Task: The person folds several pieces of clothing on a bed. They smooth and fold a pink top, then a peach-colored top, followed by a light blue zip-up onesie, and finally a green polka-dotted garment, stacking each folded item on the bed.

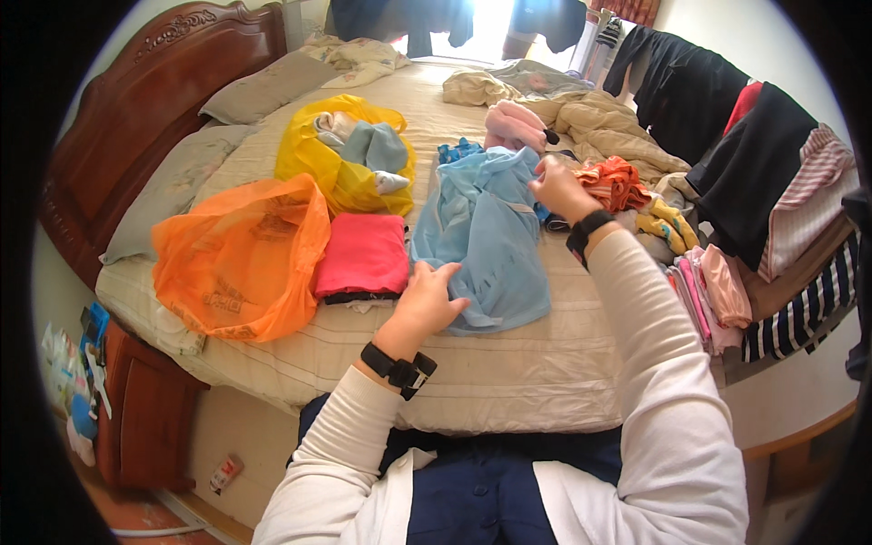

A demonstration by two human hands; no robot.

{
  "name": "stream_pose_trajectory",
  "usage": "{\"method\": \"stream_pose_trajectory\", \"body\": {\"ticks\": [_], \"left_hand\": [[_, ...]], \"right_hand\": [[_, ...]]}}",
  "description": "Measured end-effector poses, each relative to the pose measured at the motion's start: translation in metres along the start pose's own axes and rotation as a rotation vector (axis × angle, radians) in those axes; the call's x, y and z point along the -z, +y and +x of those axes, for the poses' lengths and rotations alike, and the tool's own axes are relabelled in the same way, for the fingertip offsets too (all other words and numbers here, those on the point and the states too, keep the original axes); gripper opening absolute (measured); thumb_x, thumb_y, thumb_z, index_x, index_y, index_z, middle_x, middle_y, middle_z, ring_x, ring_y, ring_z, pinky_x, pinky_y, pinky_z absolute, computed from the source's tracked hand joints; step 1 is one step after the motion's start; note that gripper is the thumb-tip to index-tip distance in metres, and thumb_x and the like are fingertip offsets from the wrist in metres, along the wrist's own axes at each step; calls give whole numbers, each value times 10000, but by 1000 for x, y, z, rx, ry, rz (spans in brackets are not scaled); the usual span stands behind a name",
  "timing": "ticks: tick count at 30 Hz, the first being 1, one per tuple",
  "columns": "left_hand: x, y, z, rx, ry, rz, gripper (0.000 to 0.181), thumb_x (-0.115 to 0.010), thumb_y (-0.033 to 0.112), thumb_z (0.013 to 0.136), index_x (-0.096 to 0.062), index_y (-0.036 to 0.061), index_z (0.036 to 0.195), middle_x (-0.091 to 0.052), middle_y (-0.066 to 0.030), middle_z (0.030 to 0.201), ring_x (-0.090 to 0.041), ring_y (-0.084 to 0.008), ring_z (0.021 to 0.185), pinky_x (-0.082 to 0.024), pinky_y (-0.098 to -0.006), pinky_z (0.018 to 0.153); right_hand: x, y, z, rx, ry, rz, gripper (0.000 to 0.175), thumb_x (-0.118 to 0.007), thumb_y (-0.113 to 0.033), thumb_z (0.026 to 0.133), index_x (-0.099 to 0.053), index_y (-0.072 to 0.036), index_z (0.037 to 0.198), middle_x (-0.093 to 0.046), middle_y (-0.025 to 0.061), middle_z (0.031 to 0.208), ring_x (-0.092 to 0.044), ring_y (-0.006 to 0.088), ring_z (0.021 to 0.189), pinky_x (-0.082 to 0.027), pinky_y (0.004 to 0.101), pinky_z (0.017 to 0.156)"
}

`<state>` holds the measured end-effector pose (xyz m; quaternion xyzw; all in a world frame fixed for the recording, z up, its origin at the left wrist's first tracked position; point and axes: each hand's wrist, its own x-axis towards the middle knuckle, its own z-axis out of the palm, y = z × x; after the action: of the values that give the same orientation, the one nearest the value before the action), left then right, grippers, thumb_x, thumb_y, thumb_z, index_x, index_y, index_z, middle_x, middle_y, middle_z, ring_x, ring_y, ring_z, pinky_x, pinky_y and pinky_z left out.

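A light-blue thin cloth garment lies spread and rumpled on the bed before me. My left hand is at its lower left edge, fingers apart, with no cloth seen gripped. At its upper right edge is my right hand, its fingertips close to the fabric; whether they pinch it I cannot tell. Left of the garment lies a folded pink-red cloth on top of darker folded pieces. An orange plastic bag and a yellow plastic bag holding grey and white clothes are farther left.
Orange striped clothing, a fluffy pink item and a yellow garment lie beyond and right. Folded pink clothes stand at the right edge. Dark clothes hang along the right. A wooden headboard and nightstand are left.
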<state>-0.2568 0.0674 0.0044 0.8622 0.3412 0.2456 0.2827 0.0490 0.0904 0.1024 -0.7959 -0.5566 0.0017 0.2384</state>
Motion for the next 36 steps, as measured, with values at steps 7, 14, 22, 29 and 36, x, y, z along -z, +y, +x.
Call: {"method": "stream_pose_trajectory", "body": {"ticks": [7,14,22,29,36], "left_hand": [[9,17,66,-61,-36,-498,521,-732,308,846,-596,-46,1203,-630,-185,1115,-648,-237,949,-528,-328,825],[-9,48,168,416,-135,-787,567,-704,349,888,-550,-72,1234,-618,-154,1115,-623,-250,1005,-559,-319,810],[-55,83,184,498,-665,-922,280,-712,291,890,-589,76,1018,-607,-79,964,-654,-205,849,-555,-276,687],[-18,112,224,401,-271,-809,266,-343,265,1044,-484,50,1112,-647,-128,970,-687,-201,735,-546,-308,522],[22,104,264,208,198,-1114,298,-270,276,1057,-484,72,1100,-612,-97,958,-634,-228,860,-543,-434,766]], "right_hand": [[-56,56,-37,76,-179,111,367,-639,-103,769,-595,-15,1123,-646,244,1094,-605,391,1074,-482,411,919],[-2,27,-80,144,177,-141,157,-645,-119,794,-577,-81,931,-674,158,865,-664,362,813,-530,452,683],[51,12,-149,425,288,-90,122,-600,-78,790,-544,-88,898,-650,125,823,-649,358,739,-515,453,612],[79,33,-142,119,267,-286,94,-557,-68,840,-532,-57,931,-664,170,821,-675,361,781,-548,452,658],[92,35,-153,15,355,-444,176,-523,-43,863,-520,-33,1038,-661,164,899,-693,359,799,-571,425,681]]}}
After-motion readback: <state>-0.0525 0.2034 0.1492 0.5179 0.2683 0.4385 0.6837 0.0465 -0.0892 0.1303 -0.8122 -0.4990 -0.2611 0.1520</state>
